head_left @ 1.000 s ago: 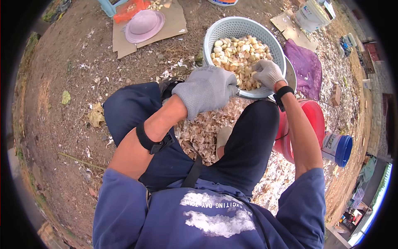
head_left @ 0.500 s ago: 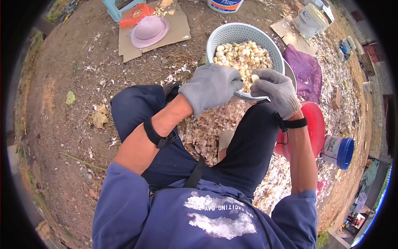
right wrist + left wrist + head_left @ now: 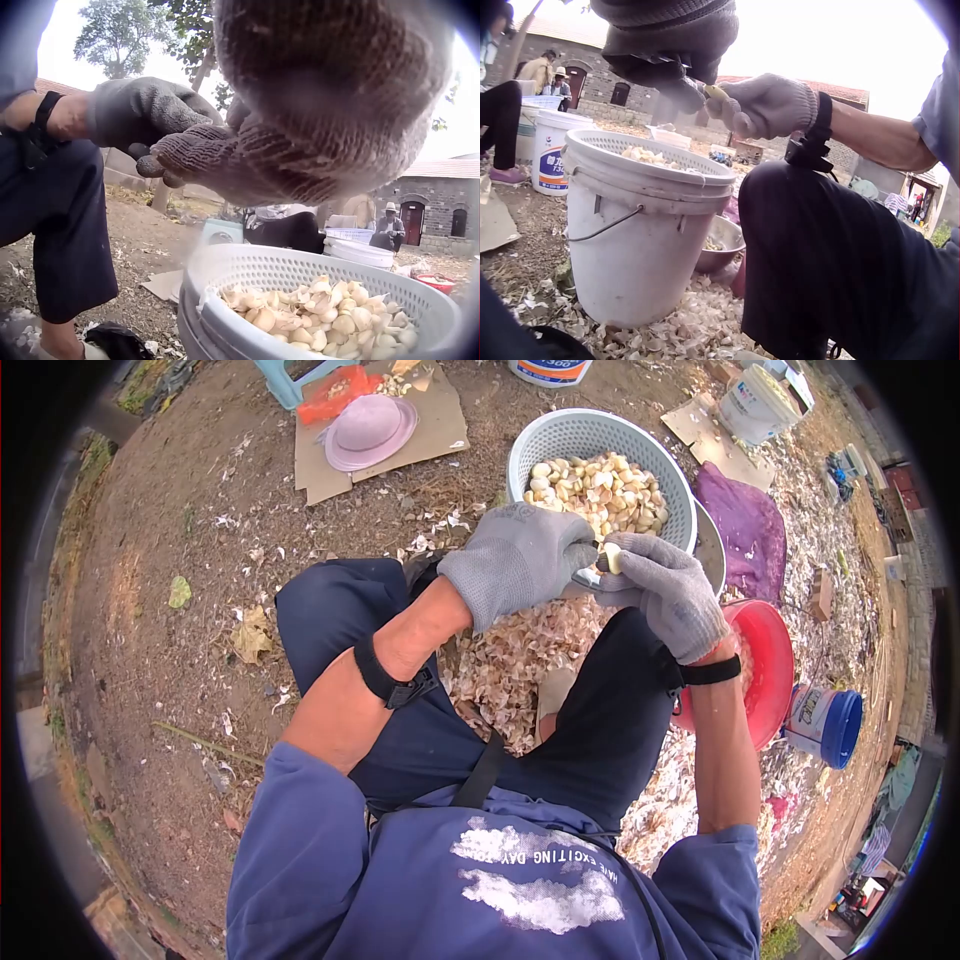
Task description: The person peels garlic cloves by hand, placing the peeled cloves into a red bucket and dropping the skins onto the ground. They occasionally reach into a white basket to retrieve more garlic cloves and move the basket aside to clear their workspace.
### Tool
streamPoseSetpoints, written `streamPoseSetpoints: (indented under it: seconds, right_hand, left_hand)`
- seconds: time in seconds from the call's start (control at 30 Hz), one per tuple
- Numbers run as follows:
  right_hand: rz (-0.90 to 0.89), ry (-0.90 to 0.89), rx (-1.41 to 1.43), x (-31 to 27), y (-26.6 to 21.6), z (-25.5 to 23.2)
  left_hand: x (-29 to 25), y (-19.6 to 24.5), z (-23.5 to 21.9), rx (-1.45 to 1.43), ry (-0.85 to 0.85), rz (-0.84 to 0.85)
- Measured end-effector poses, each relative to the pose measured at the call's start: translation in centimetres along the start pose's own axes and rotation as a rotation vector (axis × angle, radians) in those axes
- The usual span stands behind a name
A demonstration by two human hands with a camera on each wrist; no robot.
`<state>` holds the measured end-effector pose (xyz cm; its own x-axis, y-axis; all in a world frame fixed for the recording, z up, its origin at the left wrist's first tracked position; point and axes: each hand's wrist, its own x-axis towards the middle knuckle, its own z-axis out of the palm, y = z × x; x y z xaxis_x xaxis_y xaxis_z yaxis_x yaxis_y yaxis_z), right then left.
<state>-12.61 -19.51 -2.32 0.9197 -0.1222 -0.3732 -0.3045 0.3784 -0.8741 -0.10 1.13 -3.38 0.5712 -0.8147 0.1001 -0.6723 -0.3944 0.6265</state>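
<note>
A pale garlic clove (image 3: 612, 557) is pinched between the thumb and fingers of my gloved right hand (image 3: 672, 592). Touching close beside it, my left hand (image 3: 520, 563), in a grey glove, curls round a small dark tool whose tip shows near the clove; its full shape is hidden. The left wrist view shows the clove (image 3: 716, 92) at the right hand's fingertips (image 3: 718, 112). Just beyond both hands, a perforated grey basket (image 3: 545, 432) holds many cloves (image 3: 600, 485). In the left wrist view the basket (image 3: 604, 141) rests on a white bucket (image 3: 634, 247).
Garlic skins (image 3: 520, 660) cover the ground between the legs. A red tub (image 3: 765, 670) and a blue-lidded bucket (image 3: 840, 728) stand at the right, below a purple cloth (image 3: 745, 530). A pink hat (image 3: 370, 430) lies on cardboard. People sit in the background of the left wrist view.
My right hand has come up out of the basket with a clove and moved towards me, then close to the left hand. The left hand keeps its grip.
</note>
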Motion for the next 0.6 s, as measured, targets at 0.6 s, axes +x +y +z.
streamPoseSetpoints:
  seconds: [0.6]
  right_hand:
    - [-0.017, 0.039, 0.007, 0.5, 1.1, -0.7]
  left_hand:
    - [0.0, -0.1, -0.1, 0.028, -0.011, 0.036]
